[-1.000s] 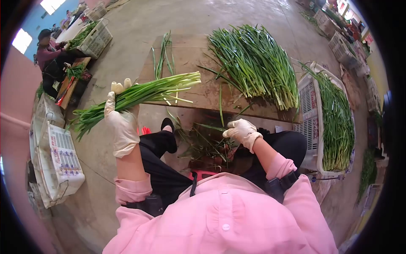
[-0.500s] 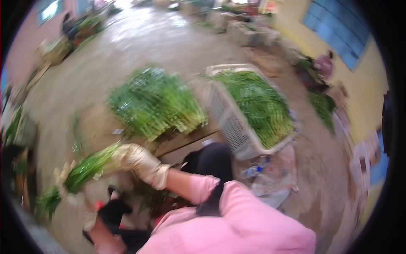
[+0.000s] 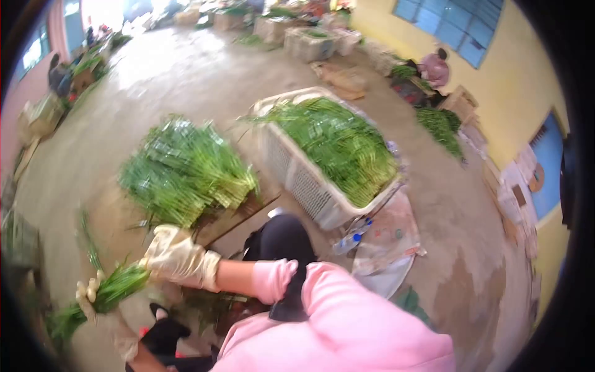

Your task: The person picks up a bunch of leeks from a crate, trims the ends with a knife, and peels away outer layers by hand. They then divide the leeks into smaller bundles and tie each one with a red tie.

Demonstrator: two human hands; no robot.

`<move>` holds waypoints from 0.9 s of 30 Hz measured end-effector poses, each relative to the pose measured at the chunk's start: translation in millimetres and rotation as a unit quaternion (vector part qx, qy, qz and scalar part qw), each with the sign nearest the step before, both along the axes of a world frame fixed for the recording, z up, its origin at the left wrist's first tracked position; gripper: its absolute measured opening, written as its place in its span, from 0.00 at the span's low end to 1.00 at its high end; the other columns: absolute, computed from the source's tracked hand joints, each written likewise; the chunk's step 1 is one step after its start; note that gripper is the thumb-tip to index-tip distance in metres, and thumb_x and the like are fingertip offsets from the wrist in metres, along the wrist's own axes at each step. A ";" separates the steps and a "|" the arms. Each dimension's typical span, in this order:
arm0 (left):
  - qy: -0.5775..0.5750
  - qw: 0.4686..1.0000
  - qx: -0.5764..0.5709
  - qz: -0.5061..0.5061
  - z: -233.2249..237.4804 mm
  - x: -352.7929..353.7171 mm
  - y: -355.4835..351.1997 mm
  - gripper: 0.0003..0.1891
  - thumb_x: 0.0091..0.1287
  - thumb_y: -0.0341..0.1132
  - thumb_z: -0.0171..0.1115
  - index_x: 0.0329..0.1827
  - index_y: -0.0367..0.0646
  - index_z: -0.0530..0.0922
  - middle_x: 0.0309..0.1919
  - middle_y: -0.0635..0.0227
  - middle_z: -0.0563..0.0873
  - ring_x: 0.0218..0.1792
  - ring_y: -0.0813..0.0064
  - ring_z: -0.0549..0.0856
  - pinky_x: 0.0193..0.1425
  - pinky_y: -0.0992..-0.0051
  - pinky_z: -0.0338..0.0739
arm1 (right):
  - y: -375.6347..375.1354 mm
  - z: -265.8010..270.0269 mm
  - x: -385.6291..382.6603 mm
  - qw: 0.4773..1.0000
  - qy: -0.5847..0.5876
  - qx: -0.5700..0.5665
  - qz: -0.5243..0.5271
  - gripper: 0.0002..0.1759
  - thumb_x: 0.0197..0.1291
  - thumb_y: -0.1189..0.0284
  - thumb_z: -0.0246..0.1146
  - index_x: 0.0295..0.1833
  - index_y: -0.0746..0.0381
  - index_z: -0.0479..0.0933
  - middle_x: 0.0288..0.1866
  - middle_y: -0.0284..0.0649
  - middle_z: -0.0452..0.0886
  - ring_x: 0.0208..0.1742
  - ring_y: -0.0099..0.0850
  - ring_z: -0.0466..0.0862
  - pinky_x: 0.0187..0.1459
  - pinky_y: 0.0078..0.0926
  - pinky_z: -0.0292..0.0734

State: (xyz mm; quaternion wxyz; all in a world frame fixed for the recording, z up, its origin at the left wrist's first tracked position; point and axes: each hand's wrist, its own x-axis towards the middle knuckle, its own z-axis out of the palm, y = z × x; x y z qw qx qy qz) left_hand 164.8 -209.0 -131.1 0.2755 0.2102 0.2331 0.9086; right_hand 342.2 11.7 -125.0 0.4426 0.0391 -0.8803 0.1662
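My left hand [image 3: 92, 304], in a pale glove, wraps its fingers around a bunch of long green chives [image 3: 118, 286] at the lower left. The leafy ends hang down past it. At the bunch's other end, my right hand [image 3: 180, 259], in a whitish glove, is closed at the stalk bases; its fingertips are partly hidden. Just beyond my hands, a broad pile of chives [image 3: 186, 170] lies with its pale stalk ends toward me. To its right, a white plastic basket [image 3: 294, 177] is filled with more chives [image 3: 338, 146].
A flat board [image 3: 238, 220] lies under the pile's near edge. Plastic bottles with blue caps [image 3: 348, 243] and a sack [image 3: 387, 232] lie beside the basket. Another person [image 3: 434, 69] sits by the yellow wall near more greens [image 3: 439, 129]. Crates [image 3: 310, 44] stand farther back.
The view has turned right, so the pile and basket appear farther left. The bunch stays between my hands; my right hand sits lower and farther left in view.
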 end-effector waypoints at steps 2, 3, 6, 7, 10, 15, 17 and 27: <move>-0.050 0.994 0.071 -0.070 5.0 -0.7 0.8 0.13 0.75 0.34 0.58 0.31 0.52 0.65 0.28 0.77 0.64 0.36 0.79 0.69 0.71 0.63 0.66 | -1.2 16.8 7.2 0.999 -0.021 0.042 -0.018 0.07 0.44 0.63 0.66 0.26 0.53 0.78 0.25 0.34 0.78 0.30 0.38 0.79 0.39 0.39 0.75; -0.027 0.988 0.107 -0.104 4.2 -8.8 -1.5 0.17 0.74 0.33 0.59 0.28 0.53 0.63 0.25 0.79 0.62 0.31 0.81 0.67 0.72 0.65 0.63 | -1.1 23.8 10.6 0.999 -0.040 0.031 0.011 0.07 0.42 0.63 0.65 0.24 0.53 0.78 0.24 0.35 0.78 0.30 0.37 0.79 0.35 0.37 0.75; -0.004 0.994 0.015 0.111 11.9 2.7 -4.5 0.18 0.75 0.37 0.59 0.25 0.49 0.64 0.21 0.76 0.67 0.32 0.76 0.74 0.73 0.57 0.66 | 3.6 10.4 11.7 0.994 -0.002 0.002 0.113 0.11 0.43 0.64 0.73 0.34 0.53 0.83 0.27 0.30 0.79 0.31 0.33 0.80 0.31 0.34 0.75; -0.009 0.994 0.013 0.105 15.6 10.5 -2.9 0.18 0.75 0.40 0.59 0.26 0.48 0.67 0.20 0.73 0.70 0.34 0.71 0.77 0.73 0.56 0.66 | 1.9 5.1 15.1 0.995 -0.035 0.027 0.086 0.12 0.43 0.63 0.73 0.35 0.53 0.83 0.29 0.30 0.80 0.32 0.33 0.80 0.30 0.33 0.75; -0.042 0.994 0.067 0.077 25.5 17.6 -10.3 0.17 0.75 0.39 0.59 0.26 0.46 0.71 0.19 0.72 0.70 0.34 0.71 0.75 0.73 0.59 0.67 | 0.4 -9.2 23.1 0.989 -0.090 0.114 0.017 0.14 0.47 0.60 0.72 0.39 0.52 0.82 0.31 0.30 0.80 0.34 0.33 0.80 0.34 0.34 0.75; -0.040 0.985 0.159 0.048 24.2 -13.8 -58.4 0.17 0.76 0.39 0.58 0.25 0.45 0.73 0.18 0.72 0.71 0.33 0.73 0.76 0.69 0.63 0.69 | 52.0 -46.1 50.1 0.976 -0.216 0.012 -0.017 0.12 0.48 0.61 0.72 0.22 0.55 0.80 0.21 0.35 0.78 0.30 0.37 0.82 0.32 0.36 0.76; -0.050 0.986 0.150 0.050 26.8 -12.5 -66.3 0.18 0.76 0.40 0.57 0.25 0.45 0.74 0.17 0.73 0.72 0.30 0.74 0.76 0.66 0.65 0.70 | 49.7 -49.7 47.0 0.956 -0.269 -0.115 -0.007 0.05 0.53 0.68 0.71 0.31 0.56 0.84 0.30 0.39 0.82 0.37 0.39 0.83 0.39 0.35 0.78; -0.054 0.983 0.174 -0.001 31.3 14.3 -44.9 0.21 0.78 0.42 0.55 0.22 0.45 0.72 0.13 0.77 0.66 0.19 0.82 0.68 0.56 0.69 0.73 | -10.1 21.0 -7.8 0.758 -0.350 -0.472 0.282 0.14 0.64 0.70 0.69 0.50 0.68 0.84 0.47 0.38 0.87 0.46 0.26 0.82 0.52 0.23 0.74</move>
